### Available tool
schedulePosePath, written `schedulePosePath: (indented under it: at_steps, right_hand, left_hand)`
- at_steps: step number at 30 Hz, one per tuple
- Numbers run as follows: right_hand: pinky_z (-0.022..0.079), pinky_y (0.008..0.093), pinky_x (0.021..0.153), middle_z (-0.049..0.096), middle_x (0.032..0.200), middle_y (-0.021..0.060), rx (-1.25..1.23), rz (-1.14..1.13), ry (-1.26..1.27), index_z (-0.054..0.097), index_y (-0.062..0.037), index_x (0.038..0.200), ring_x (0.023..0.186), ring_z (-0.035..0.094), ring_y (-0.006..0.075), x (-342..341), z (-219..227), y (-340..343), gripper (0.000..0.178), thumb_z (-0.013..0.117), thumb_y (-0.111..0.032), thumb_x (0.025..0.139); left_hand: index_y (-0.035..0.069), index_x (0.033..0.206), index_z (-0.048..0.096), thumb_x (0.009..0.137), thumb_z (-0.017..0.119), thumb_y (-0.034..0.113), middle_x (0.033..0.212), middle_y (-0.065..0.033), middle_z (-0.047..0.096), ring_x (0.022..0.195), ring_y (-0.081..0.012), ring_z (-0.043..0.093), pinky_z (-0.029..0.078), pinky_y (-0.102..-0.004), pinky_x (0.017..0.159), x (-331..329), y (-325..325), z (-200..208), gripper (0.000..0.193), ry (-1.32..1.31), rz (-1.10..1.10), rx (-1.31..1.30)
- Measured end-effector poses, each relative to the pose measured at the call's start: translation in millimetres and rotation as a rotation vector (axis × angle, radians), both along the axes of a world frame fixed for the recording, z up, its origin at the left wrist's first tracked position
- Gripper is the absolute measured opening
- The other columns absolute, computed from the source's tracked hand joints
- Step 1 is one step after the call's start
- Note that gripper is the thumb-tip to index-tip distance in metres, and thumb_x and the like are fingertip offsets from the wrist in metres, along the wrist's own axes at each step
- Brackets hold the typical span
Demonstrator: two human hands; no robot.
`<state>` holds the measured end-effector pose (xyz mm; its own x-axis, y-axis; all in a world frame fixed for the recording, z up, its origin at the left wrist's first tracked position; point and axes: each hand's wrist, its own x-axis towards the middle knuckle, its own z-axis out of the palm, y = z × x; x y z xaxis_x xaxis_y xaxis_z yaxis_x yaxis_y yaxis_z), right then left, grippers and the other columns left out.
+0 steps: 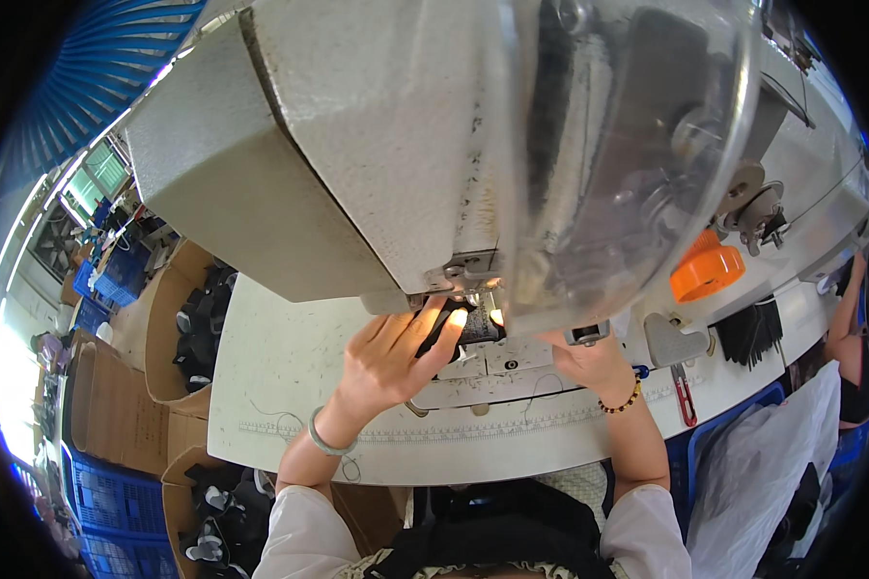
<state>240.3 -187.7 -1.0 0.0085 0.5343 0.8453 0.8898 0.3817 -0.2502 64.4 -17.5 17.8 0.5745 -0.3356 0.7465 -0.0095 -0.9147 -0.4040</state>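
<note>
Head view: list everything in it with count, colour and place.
Sewing machine: one, off-white, top middle
Clear cover: one, transparent, machine's right side
Fan: one, blue, upper left
Table: one, white, centre
Black piece: one, black, by the left fingers
Orange part: one, orange, right
Strips: uncounted bundle, black, table's right
Tool: one, red, table's right
Cartons: several, brown, left
Carton contents: uncounted, mostly black, left
Crates: several, blue, both sides
Plastic sheet: one, whitish, lower right
Co-worker's arm: one, bare, far right
Bangle: one, pale, left wrist
Bracelet: one, dark and gold, right wrist
Sleeves: two, white, bottom
Left hand: one, bare, centre
Right hand: one, bare, right of centre
</note>
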Motion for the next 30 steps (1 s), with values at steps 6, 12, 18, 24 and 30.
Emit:
schedulePosePath:
  at_steps: [6,12,18,24,30]
  right_hand:
    - [0.046,0.0363,0.068,0.056,0.097,0.0133,-0.045,-0.008,0.112,0.062,-0.0007,0.079,0.083,0.056,0.0309,-1.3,-0.8,-2.1,0.024,0.059,0.014,0.060]
    - [0.045,0.0399,0.078,0.057,0.101,0.0139,-0.004,-0.038,0.070,0.064,-0.0032,0.082,0.095,0.054,0.0345,0.2,-3.8,0.0,0.029,0.059,0.013,0.059]
    - [0.045,0.0419,0.083,0.059,0.100,0.0148,-0.084,-0.044,0.151,0.065,-0.0049,0.087,0.096,0.056,0.0347,1.6,-4.7,-0.6,0.033,0.057,0.012,0.060]
    - [0.047,0.0385,0.081,0.060,0.100,0.0144,-0.079,0.028,0.293,0.067,-0.0062,0.092,0.093,0.058,0.0335,0.8,-5.8,-1.5,0.037,0.057,0.011,0.061]
    - [0.048,0.0386,0.080,0.062,0.100,0.0132,-0.009,0.032,0.155,0.068,-0.0072,0.096,0.093,0.059,0.0331,12.7,-11.8,7.7,0.041,0.056,0.011,0.061]
  left_hand:
    - [0.008,0.100,0.061,0.072,0.067,0.005,0.089,-0.0105,0.068,0.065,-0.0136,0.059,0.043,-0.0210,0.052,1.6,-1.8,0.1,0.029,-0.025,-0.001,-0.020]
    - [0.009,0.091,0.067,0.065,0.064,-0.006,0.084,-0.0091,0.069,0.079,-0.0248,0.069,0.053,-0.0266,0.059,1.6,-8.0,-0.5,0.030,-0.015,0.022,-0.151]
    - [0.007,0.095,0.063,0.068,0.061,-0.002,0.083,-0.0065,0.067,0.060,-0.0112,0.057,0.041,-0.0215,0.049,7.5,-1.6,-1.6,0.028,-0.046,0.031,-0.078]
    - [0.008,0.090,0.065,0.059,0.054,-0.008,0.085,-0.0085,0.069,0.068,-0.0183,0.063,0.047,-0.0262,0.056,4.5,-2.4,-8.4,0.037,-0.034,0.053,-0.168]
    - [0.010,0.094,0.065,0.055,0.052,-0.011,0.088,-0.0080,0.069,0.073,-0.0220,0.066,0.050,-0.0302,0.063,3.6,2.1,-12.8,0.046,-0.035,0.050,-0.192]
